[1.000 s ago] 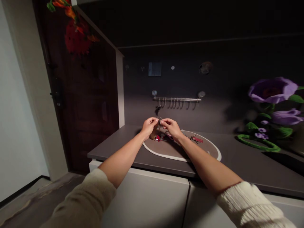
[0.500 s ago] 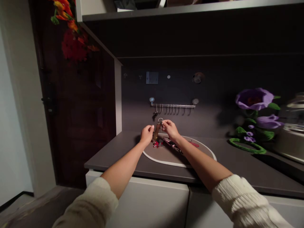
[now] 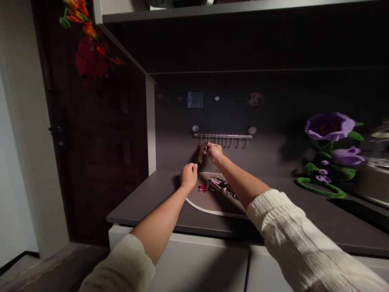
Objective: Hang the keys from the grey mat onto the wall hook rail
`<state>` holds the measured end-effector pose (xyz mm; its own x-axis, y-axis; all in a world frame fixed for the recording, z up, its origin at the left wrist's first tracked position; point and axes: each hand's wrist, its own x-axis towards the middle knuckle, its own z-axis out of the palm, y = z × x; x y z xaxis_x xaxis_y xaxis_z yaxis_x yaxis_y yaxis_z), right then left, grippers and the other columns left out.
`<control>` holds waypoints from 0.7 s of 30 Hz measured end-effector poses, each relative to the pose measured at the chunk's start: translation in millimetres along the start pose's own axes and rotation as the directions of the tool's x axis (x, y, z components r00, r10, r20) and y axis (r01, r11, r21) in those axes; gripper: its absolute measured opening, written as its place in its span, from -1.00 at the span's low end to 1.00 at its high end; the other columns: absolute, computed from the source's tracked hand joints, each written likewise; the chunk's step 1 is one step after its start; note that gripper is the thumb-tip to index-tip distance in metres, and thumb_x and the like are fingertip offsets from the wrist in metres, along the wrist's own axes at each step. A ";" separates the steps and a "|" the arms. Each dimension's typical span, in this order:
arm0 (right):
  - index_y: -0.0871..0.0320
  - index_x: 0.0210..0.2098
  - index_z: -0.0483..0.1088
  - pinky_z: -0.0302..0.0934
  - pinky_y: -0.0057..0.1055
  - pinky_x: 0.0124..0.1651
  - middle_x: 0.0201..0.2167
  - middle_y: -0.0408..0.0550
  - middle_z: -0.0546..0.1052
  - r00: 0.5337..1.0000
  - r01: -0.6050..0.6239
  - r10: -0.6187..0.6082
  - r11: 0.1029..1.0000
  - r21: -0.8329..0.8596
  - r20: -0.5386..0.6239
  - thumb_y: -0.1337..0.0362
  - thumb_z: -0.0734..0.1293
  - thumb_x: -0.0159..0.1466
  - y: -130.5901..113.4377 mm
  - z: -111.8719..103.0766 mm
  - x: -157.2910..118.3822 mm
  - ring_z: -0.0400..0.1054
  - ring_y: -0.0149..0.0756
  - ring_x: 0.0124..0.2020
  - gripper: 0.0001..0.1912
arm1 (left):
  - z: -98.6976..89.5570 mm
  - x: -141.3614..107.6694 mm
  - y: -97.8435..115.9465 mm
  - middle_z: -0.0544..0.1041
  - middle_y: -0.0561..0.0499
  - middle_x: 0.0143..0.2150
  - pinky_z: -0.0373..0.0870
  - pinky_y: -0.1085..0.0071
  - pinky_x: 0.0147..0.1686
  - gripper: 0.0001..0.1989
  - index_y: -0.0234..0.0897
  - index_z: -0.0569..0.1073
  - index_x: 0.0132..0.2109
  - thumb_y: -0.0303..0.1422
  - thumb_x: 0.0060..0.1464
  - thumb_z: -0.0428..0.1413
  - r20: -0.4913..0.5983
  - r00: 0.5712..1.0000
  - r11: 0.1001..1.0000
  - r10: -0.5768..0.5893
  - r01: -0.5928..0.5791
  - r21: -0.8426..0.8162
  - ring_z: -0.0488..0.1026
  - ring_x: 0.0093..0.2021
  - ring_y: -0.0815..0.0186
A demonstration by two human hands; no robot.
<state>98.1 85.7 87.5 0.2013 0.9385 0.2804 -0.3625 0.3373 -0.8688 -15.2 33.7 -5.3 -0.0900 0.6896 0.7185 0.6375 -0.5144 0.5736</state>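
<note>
My right hand (image 3: 214, 152) pinches a bunch of keys with a ring and a brown fob (image 3: 200, 155), just beneath the left part of the hook rail (image 3: 225, 136) on the wall. The fob hangs down left of my fingertips. Lower and to the left, my left hand (image 3: 189, 177) has its fingers curled together above the mat's left edge; what it holds, if anything, cannot be made out. On the oval brown mat (image 3: 209, 202) with a white rim lie a small red trinket (image 3: 202, 187) and a pink and black strap with rings (image 3: 221, 184).
Purple artificial flowers (image 3: 330, 126) and a pale lidded vessel (image 3: 373, 178) stand on the counter (image 3: 136, 202) at the right. A shelf (image 3: 212, 11) overhangs above. Red and orange flowers (image 3: 91, 59) hang before the dark door (image 3: 103, 162) at left.
My right hand has lifted the keys and brown fob from over the mat up to the hook rail. My left hand has stayed low, now apart from the fob.
</note>
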 end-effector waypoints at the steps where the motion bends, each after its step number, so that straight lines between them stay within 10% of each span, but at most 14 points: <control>1: 0.22 -0.52 0.23 0.24 -0.54 -0.55 -0.67 -0.17 0.36 1.000 -0.007 0.008 1.000 0.014 -0.011 0.42 0.17 0.20 0.2 2.5 2.9 0.22 -0.54 -0.68 -0.84 | 0.1 0.0 -0.1 0.46 -0.05 -0.43 0.14 0.44 -0.37 -0.70 -0.28 0.39 -0.44 -0.31 0.11 -0.16 -0.006 1.000 1.000 0.003 -0.003 0.001 0.34 -0.38 0.32; 21: 0.21 -0.53 0.22 0.28 -0.53 -0.54 -0.71 -0.21 0.33 0.993 -0.069 0.072 0.997 0.041 -0.096 0.41 0.18 0.20 16.5 6.3 8.8 0.21 -0.54 -0.70 -0.83 | -1.8 -0.5 0.6 0.47 -0.07 -0.43 0.11 0.43 -0.38 -0.69 -0.27 0.39 -0.45 -0.32 0.13 -0.17 0.005 1.000 0.993 0.023 -0.023 0.112 0.34 -0.37 0.30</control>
<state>88.1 100.0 78.2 0.2607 0.9492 0.1765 -0.4121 0.2747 -0.8687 -16.1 32.1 -4.6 -0.0715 0.6805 0.7292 0.7211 -0.4699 0.5092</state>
